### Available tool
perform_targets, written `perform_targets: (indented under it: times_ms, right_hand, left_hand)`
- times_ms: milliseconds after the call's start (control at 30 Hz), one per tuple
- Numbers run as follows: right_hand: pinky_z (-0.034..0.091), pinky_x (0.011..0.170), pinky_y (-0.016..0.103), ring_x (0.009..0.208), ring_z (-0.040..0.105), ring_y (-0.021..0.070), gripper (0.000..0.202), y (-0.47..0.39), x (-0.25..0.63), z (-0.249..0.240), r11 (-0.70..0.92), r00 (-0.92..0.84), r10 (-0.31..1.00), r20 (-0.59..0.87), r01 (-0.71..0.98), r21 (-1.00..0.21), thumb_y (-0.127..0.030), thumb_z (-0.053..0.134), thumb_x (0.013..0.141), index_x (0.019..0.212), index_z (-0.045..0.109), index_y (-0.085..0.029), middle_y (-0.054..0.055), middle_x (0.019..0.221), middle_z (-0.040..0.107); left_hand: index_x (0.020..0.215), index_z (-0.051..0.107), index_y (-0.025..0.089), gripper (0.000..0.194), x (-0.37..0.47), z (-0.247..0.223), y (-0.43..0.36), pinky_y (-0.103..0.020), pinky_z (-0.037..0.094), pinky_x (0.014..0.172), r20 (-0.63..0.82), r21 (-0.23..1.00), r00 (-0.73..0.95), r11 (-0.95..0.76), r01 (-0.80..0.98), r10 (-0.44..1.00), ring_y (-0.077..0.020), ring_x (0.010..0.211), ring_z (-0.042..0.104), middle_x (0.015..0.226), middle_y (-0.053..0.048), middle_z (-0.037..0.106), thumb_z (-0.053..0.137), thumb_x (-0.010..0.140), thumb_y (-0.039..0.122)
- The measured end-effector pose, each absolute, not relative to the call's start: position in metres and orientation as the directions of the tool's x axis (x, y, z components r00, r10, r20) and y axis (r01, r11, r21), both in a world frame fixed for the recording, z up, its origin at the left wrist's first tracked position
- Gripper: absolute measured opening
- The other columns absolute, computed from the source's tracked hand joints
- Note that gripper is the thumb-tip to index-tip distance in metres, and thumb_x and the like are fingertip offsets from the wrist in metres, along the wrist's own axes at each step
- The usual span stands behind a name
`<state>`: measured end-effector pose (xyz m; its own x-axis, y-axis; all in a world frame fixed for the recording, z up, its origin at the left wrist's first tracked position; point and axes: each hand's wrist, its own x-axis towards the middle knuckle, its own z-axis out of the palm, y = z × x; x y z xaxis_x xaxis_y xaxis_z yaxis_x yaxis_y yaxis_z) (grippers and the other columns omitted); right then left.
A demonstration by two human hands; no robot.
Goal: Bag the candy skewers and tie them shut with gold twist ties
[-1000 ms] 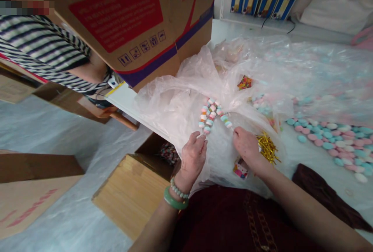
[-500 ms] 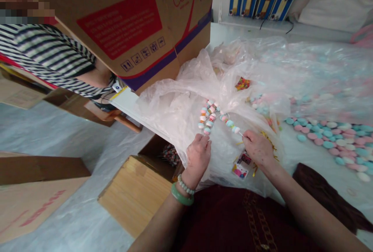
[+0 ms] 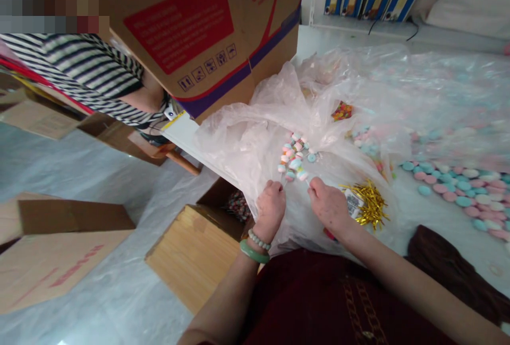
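Note:
My left hand [image 3: 271,204], with a jade bangle and bead bracelet at its wrist, is closed on the lower ends of candy skewers [image 3: 285,156]. These carry pink, white and blue pieces and point away from me. My right hand [image 3: 329,204] pinches the stick of another candy skewer [image 3: 297,165], its candies close beside the left bunch. Whether the two touch is unclear. Under both hands spreads a clear plastic sheet or bag [image 3: 255,137]. Gold twist ties [image 3: 372,204] and a small printed card [image 3: 354,202] lie right of my right hand.
Loose pastel candies [image 3: 470,191] cover the table's right side. A large cardboard box [image 3: 215,31] stands at the back left, with a person in a striped shirt [image 3: 79,68] beyond it. Below the table edge, an open box [image 3: 217,196] holds more skewers. Dark cloth [image 3: 450,270] lies front right.
My right hand has moved left, bringing its skewer up to those in my left hand. The gold twist ties now show more fully. The whole view has shifted slightly.

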<state>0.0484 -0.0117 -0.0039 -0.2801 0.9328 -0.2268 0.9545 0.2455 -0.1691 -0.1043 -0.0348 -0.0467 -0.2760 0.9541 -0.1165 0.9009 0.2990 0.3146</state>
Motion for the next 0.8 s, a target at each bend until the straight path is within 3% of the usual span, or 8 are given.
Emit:
perform_targets:
  times_ms: [100, 233, 367, 467, 533, 567, 667, 800]
  right_hand:
    - [0.039, 0.059, 0.027, 0.077, 0.069, 0.0223, 0.028, -0.005, 0.04, -0.001, 0.281, -0.301, 0.935, -0.189, 0.952, -0.126, -0.026, 0.03, 0.099, 0.11, 0.054, -0.019, 0.01, 0.082, 0.071]
    - [0.042, 0.062, 0.028, 0.082, 0.07, 0.0238, 0.031, -0.003, 0.03, -0.008, 0.394, -0.411, 0.869, -0.276, 0.912, -0.117, -0.014, 0.034, 0.094, 0.118, 0.054, -0.018, 0.012, 0.089, 0.072]
    - [0.042, 0.063, 0.028, 0.081, 0.069, 0.0235, 0.026, -0.007, 0.044, -0.009, 0.35, -0.396, 0.871, -0.29, 0.916, -0.197, -0.019, 0.037, 0.093, 0.104, 0.061, -0.018, 0.012, 0.085, 0.071]
    - [0.039, 0.059, 0.025, 0.064, 0.064, 0.0167, 0.021, -0.002, 0.054, -0.007, 0.181, -0.375, 0.87, -0.319, 0.847, -0.5, -0.022, 0.041, 0.091, 0.085, 0.061, -0.019, 0.005, 0.073, 0.069]
    - [0.037, 0.052, 0.023, 0.047, 0.055, 0.0112, 0.02, 0.007, 0.055, -0.011, -0.028, -0.374, 0.831, -0.411, 0.71, -0.704, -0.02, 0.043, 0.087, 0.073, 0.058, -0.02, 0.0, 0.062, 0.065]
    - [0.035, 0.049, 0.022, 0.041, 0.049, 0.0095, 0.019, 0.011, 0.053, -0.014, -0.136, -0.377, 0.798, -0.47, 0.647, -0.75, -0.018, 0.045, 0.084, 0.068, 0.056, -0.019, -0.002, 0.056, 0.062]
    - [0.029, 0.041, 0.022, 0.032, 0.039, 0.0076, 0.019, 0.022, 0.051, -0.024, -0.281, -0.372, 0.736, -0.565, 0.591, -0.756, -0.015, 0.05, 0.077, 0.058, 0.051, -0.019, -0.004, 0.043, 0.051]
    - [0.025, 0.036, 0.021, 0.032, 0.035, 0.0067, 0.01, 0.02, 0.067, -0.029, -0.39, -0.41, 0.696, -0.589, 0.473, -0.79, -0.025, 0.049, 0.079, 0.071, 0.052, -0.02, -0.005, 0.049, 0.054]
  left_hand:
    - [0.089, 0.063, 0.02, 0.017, -0.097, -0.045, -0.035, -0.028, 0.033, 0.06, -0.107, 0.34, -0.26, 0.282, 0.897, 0.96, -0.0161, 0.074, 0.058, 0.094, -0.005, 0.063, 0.047, 0.089, 0.022]
    - [0.089, 0.064, 0.021, 0.019, -0.093, -0.045, -0.037, -0.028, 0.034, 0.062, -0.122, 0.398, -0.231, 0.261, 0.879, 0.965, -0.0164, 0.076, 0.058, 0.095, -0.006, 0.063, 0.047, 0.091, 0.028]
    - [0.091, 0.064, 0.021, 0.017, -0.103, -0.047, -0.039, -0.028, 0.034, 0.061, -0.101, 0.392, -0.283, 0.3, 0.87, 0.954, -0.0171, 0.076, 0.059, 0.093, -0.006, 0.063, 0.048, 0.09, 0.026]
    - [0.09, 0.063, 0.021, 0.014, -0.11, -0.049, -0.038, -0.028, 0.033, 0.06, -0.086, 0.362, -0.332, 0.34, 0.868, 0.939, -0.0172, 0.075, 0.058, 0.092, -0.006, 0.062, 0.05, 0.088, 0.023]
    - [0.091, 0.062, 0.02, 0.011, -0.111, -0.049, -0.036, -0.028, 0.034, 0.061, -0.066, 0.362, -0.348, 0.347, 0.865, 0.935, -0.0174, 0.075, 0.058, 0.092, -0.006, 0.062, 0.052, 0.086, 0.022]
    - [0.093, 0.061, 0.02, 0.012, -0.11, -0.049, -0.036, -0.028, 0.034, 0.061, -0.055, 0.367, -0.35, 0.345, 0.864, 0.935, -0.0175, 0.075, 0.058, 0.092, -0.006, 0.062, 0.053, 0.085, 0.021]
    - [0.095, 0.06, 0.019, 0.014, -0.11, -0.047, -0.036, -0.028, 0.036, 0.062, -0.046, 0.39, -0.347, 0.337, 0.857, 0.937, -0.0181, 0.077, 0.058, 0.093, -0.006, 0.062, 0.053, 0.083, 0.018]
    - [0.095, 0.062, 0.019, 0.015, -0.112, -0.038, -0.043, -0.027, 0.038, 0.065, -0.017, 0.442, -0.353, 0.324, 0.836, 0.935, -0.0177, 0.08, 0.059, 0.094, -0.006, 0.063, 0.052, 0.084, 0.018]
